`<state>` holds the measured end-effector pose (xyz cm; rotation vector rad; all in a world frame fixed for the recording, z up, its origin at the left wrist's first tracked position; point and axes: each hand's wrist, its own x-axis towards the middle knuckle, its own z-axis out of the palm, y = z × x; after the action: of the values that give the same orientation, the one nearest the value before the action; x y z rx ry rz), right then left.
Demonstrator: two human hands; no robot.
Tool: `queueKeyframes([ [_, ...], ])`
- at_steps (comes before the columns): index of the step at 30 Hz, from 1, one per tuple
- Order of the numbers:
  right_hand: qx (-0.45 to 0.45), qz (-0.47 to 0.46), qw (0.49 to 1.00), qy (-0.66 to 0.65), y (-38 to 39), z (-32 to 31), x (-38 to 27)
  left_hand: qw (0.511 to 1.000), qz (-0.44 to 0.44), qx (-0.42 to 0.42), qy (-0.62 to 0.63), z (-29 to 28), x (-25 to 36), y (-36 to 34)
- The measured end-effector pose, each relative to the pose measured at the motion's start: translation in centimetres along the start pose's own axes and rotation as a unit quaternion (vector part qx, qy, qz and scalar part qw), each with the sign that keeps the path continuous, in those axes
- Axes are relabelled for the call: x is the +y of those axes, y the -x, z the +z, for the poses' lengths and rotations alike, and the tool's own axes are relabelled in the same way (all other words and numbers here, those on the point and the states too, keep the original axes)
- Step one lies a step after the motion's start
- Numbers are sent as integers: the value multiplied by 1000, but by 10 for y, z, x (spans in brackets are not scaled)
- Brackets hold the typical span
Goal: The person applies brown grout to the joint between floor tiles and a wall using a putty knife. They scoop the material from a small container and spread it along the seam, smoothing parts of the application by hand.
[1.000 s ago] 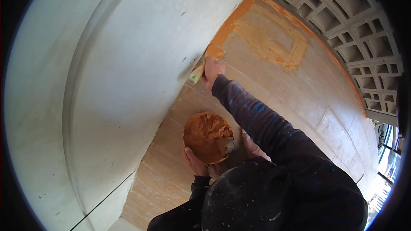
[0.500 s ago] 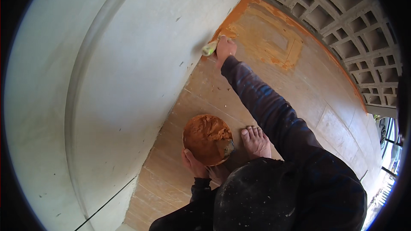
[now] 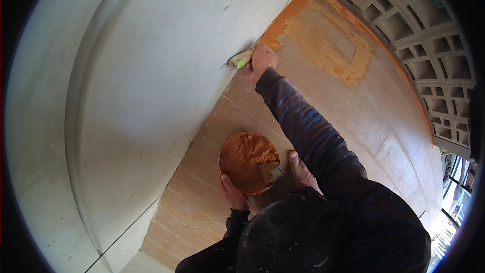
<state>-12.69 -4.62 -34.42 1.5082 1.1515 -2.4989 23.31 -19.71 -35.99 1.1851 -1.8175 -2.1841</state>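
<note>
Right hand (image 3: 263, 59) closed around a brush (image 3: 240, 59), up at 12 o'clock; brush handle points toward 9 o'clock from the fist, along the wall-door seam. Left hand (image 3: 233, 192) cups a bowl of orange paste (image 3: 248, 162), lying toward 6 o'clock from the brush, well apart.

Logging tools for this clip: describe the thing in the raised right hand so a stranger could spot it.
Follow the seam where the pale plaster wall meets the wooden door up to the orange-smeared patch. There the right hand presses a small tool with a yellow-green handle against the seam. It is the only green item; the bowl of orange paste sits lower.
</note>
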Motion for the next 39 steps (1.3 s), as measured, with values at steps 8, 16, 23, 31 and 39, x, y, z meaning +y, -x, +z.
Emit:
queueKeyframes([
  [8, -116, 73, 991, 4, 51, -31, 41, 999, 28, -39, -23, -3, 5, -9],
  [16, -358, 214, 863, 286, 86, -174, -23, 992, 96, -52, -61, 21, 33, -27],
  [23, -512, -113, 510, 681, 80, -203, -37, 988, 87, -123, -35, 14, 39, -73],
  [31, -458, -248, 316, 793, 45, -213, -57, 968, 128, -181, -114, 25, 55, -96],
  [39, -342, -241, 471, 777, 91, -224, -112, 977, 137, -110, -122, 27, 55, -77],
])
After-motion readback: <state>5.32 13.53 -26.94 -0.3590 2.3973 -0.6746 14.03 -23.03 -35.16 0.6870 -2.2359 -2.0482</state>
